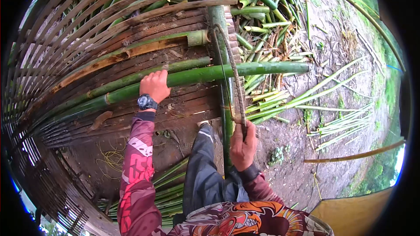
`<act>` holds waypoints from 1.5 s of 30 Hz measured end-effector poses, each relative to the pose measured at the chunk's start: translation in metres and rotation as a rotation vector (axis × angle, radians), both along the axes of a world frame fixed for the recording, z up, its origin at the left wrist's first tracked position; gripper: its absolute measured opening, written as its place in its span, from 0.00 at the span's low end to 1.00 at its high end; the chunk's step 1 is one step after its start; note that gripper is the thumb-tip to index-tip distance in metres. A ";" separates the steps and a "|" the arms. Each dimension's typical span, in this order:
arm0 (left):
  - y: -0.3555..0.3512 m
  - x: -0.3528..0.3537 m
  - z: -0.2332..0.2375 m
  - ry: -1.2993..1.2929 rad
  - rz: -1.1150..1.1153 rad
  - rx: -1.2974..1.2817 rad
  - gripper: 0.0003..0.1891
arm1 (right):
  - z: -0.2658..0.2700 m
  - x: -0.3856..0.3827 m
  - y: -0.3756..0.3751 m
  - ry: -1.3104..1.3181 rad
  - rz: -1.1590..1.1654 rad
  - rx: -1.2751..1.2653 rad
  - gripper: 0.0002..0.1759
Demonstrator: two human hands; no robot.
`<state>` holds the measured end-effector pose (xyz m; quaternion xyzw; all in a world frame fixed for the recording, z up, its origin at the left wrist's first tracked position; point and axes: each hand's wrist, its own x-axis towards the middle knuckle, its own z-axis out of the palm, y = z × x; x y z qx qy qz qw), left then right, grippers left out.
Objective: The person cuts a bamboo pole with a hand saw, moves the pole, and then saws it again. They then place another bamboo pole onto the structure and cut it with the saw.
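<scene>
- One long green pole [192,75] is thick, round and smooth, its bright green skin shining as if wet.
- A pale ring marks a joint of the pole just left of the left hand [155,86]; beyond that joint the skin looks duller and greyer.
- The pole lies over the slatted platform [183,100] and across a round rail [215,13], its right end jutting out past the rail.
- The left hand, with a watch [147,102] on its wrist, holds the pole from above, fingers bent over it; their tips are hidden.
- The right hand [243,147] is closed around the near end of a saw [238,78] with a curved, brownish frame and a thin, dark blade.
- The saw crosses the pole beside the rail; whether the blade has cut into the skin, I cannot tell.
- Just beyond the pole lies a thinner pole [188,64], mottled and duller green.
- Farther off is a split pole [153,48], its tan inside showing.
- Right of the rail are cut pieces [264,100] and long green strips [345,122] on the ground.
</scene>
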<state>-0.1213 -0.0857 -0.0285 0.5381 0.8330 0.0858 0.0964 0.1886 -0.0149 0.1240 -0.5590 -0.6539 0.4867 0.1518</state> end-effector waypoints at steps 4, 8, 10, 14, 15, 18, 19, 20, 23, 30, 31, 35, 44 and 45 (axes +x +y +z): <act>0.003 -0.001 0.006 -0.001 0.009 -0.044 0.22 | -0.020 0.004 -0.017 0.065 0.010 0.198 0.07; 0.006 -0.002 0.008 -0.016 0.023 -0.082 0.24 | -0.017 0.005 -0.027 0.026 0.064 0.244 0.10; 0.004 -0.001 0.007 -0.015 0.022 -0.100 0.27 | -0.024 0.011 -0.031 0.019 0.109 0.298 0.12; 0.008 -0.003 0.011 -0.033 0.014 -0.137 0.26 | -0.023 0.021 -0.040 -0.022 0.103 0.211 0.11; 0.009 -0.003 0.013 -0.036 0.018 -0.145 0.25 | -0.020 0.024 -0.043 -0.027 0.082 0.131 0.12; 0.009 -0.003 0.016 -0.059 0.027 -0.172 0.24 | -0.015 0.031 -0.049 -0.069 0.061 0.001 0.13; 0.010 -0.003 0.016 -0.070 0.025 -0.184 0.24 | -0.014 0.033 -0.049 -0.099 0.053 -0.041 0.13; 0.010 -0.003 0.016 -0.072 0.028 -0.184 0.24 | -0.013 0.036 -0.051 -0.101 0.057 -0.042 0.13; 0.009 -0.005 0.015 -0.072 0.029 -0.175 0.24 | -0.012 0.045 -0.057 -0.095 0.075 -0.020 0.14; 0.007 -0.007 0.009 -0.078 0.024 -0.154 0.25 | -0.028 0.026 -0.049 -0.071 0.107 0.007 0.13; 0.006 -0.005 0.007 -0.052 0.014 -0.147 0.25 | -0.034 0.016 -0.040 -0.089 0.126 0.011 0.13; 0.011 0.000 0.016 -0.033 0.048 -0.148 0.23 | -0.035 -0.013 0.002 0.111 0.065 0.182 0.11; 0.065 0.093 0.018 -0.203 0.064 -0.287 0.23 | 0.015 0.103 0.049 0.020 0.039 0.149 0.14; 0.076 0.109 0.016 -0.225 0.052 -0.261 0.24 | 0.017 0.110 0.057 -0.021 0.035 0.149 0.13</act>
